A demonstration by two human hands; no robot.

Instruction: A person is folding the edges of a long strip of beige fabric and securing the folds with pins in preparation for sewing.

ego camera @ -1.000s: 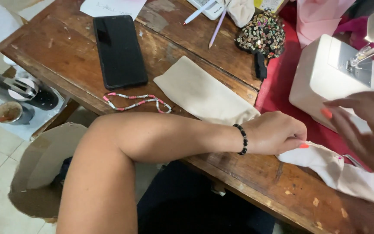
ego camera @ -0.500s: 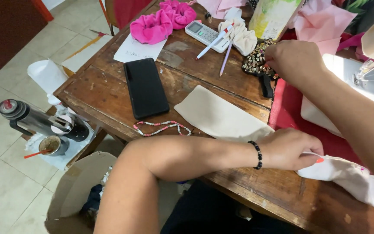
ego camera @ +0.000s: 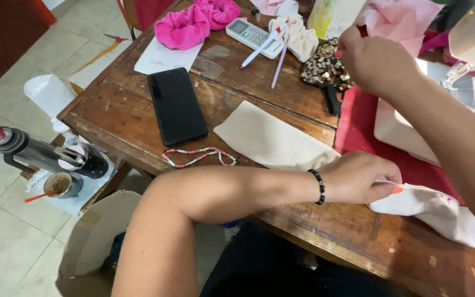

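On wooden table [ego camera: 138,107], 1 phone [ego camera: 176,104], 2 pens [ego camera: 260,48], 2 pink scrunchies [ego camera: 185,27]

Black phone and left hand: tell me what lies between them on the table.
In the head view, a beaded string and a cream cloth piece lie between the black phone and the left hand.

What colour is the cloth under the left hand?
Cream cloth, pinched by the left hand; head view.

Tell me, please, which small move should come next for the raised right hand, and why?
Probably bring the right hand back down to the white cloth. The left hand pinches that cloth alone at the table edge, while the right is up by the pink fabric.
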